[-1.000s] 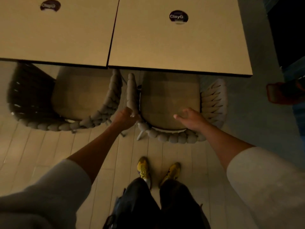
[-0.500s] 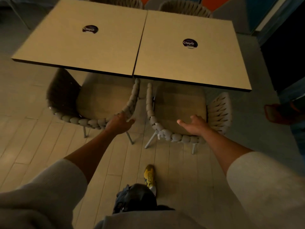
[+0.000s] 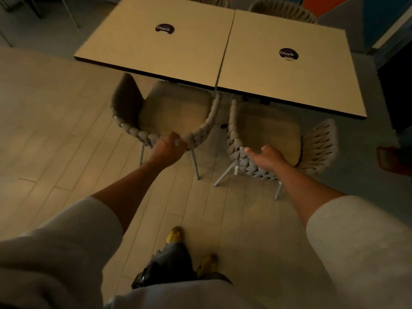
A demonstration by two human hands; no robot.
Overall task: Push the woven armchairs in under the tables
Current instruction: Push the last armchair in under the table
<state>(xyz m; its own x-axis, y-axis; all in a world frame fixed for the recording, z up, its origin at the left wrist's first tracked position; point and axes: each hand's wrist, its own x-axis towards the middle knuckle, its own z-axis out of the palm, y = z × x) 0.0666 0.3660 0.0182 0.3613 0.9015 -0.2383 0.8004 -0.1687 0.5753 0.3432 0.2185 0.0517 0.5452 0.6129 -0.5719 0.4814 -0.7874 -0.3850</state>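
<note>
I see floor [image 3: 55,134] w/ left table [image 3: 142,54], right table [image 3: 312,90] butted tog., left armchair [image 3: 176,110], right armchair [image 3: 267,128]; 1 sticker [image 3: 165,29] per tabletop.

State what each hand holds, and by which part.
Left hand grips the left armchair by its woven back rim. Right hand lies on the back rim of the right armchair; grip cannot be told.

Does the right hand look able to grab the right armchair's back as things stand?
Likely yes: the right hand lies open on the woven back rim of the right armchair; nothing is between.
</note>
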